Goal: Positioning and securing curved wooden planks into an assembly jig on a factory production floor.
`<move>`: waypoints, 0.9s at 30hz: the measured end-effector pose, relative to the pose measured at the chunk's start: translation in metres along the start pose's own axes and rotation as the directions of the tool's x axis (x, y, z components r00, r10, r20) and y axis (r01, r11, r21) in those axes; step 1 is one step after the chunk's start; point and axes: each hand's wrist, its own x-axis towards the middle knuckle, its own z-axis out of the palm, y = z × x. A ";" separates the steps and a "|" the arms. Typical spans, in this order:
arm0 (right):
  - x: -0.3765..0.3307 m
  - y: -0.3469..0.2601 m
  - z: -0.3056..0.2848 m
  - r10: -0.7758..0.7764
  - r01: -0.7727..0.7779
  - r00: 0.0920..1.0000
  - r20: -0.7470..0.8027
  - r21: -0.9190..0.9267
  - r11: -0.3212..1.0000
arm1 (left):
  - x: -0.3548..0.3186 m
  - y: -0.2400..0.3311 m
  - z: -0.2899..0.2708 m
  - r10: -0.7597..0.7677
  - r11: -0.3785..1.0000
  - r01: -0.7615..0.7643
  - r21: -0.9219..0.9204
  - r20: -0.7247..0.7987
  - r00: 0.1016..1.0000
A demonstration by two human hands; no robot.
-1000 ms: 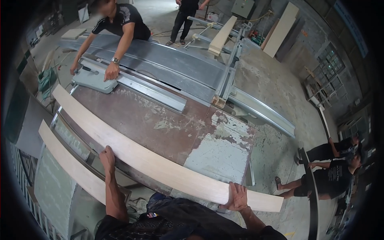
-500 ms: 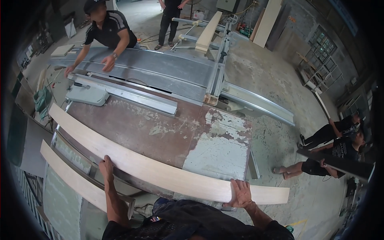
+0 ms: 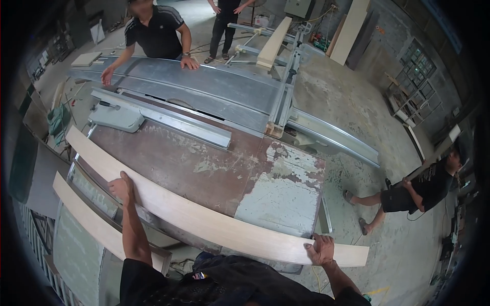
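A long pale wooden board (image 3: 204, 213) lies across the near side of the worn saw table (image 3: 194, 163), its right end jutting past the table. My left hand (image 3: 121, 187) is closed on the board's left part, thumb on top and the fingers partly hidden. Near the right end, my right hand (image 3: 322, 250) grips the same board, fingers bent at its far edge and thumb on its face. A second pale board (image 3: 87, 214) lies to the left of my left forearm, nearer to me, with neither hand on it.
Beyond the table runs a metal fence (image 3: 178, 125), with a saw blade (image 3: 179, 103) behind it. Across the metal sliding table (image 3: 224, 84), a co-worker (image 3: 155, 35) rests one hand on it. Another person (image 3: 416, 188) carries a long piece at the right.
My left hand has moved left and farther along the board; my right hand has moved toward its right end. The co-worker opposite has straightened and set one hand on the metal table.
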 end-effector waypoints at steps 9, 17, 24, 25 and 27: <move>-0.002 0.014 0.015 -0.009 0.008 0.999 -0.036 -0.011 1.000 | -0.012 0.003 -0.005 -0.002 0.996 0.002 -0.085 -0.007 1.000; -0.003 0.001 0.015 0.000 -0.003 0.995 -0.097 -0.032 0.999 | -0.014 -0.005 -0.011 0.042 0.995 -0.044 -0.086 -0.022 0.999; -0.002 0.006 0.015 -0.003 0.000 0.994 -0.113 -0.020 1.000 | -0.020 0.006 -0.012 0.042 0.994 -0.043 -0.101 -0.011 0.999; -0.002 0.008 0.016 0.003 -0.006 0.993 -0.119 -0.020 1.000 | -0.020 0.007 -0.013 0.037 0.994 -0.038 -0.100 -0.015 0.999; 0.000 0.007 0.018 -0.007 0.005 0.993 -0.120 -0.016 1.000 | -0.020 0.005 -0.016 0.031 0.995 -0.031 -0.098 -0.001 1.000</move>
